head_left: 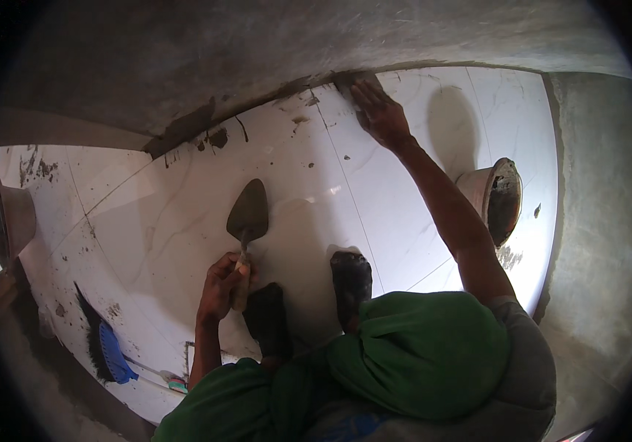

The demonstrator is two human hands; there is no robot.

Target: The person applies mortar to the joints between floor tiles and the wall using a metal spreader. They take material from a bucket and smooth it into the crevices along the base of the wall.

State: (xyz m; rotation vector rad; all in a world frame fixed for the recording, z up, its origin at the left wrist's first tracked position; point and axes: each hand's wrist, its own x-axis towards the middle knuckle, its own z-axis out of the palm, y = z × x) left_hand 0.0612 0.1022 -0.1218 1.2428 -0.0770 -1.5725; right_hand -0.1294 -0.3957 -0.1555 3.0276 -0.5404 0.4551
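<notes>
My left hand (220,286) is closed round the wooden handle of a pointing trowel (249,210). Its leaf-shaped blade points away from me, over the white tiles. With my arm stretched far forward, my right hand (383,118) presses a dark, flat piece (347,82) against the foot of the grey wall, where the wall meets the tiled floor (286,191). Its fingers lie over the piece, and I cannot make out what kind it is. Dark mortar smears mark the tiles along this joint.
A mortar-stained bucket (506,202) stands on the right, another bucket (15,217) at the far left. A blue broom head (113,353) with dark bristles lies at the lower left, near a small green and red object (177,384). Grey walls (603,206) rise ahead and right.
</notes>
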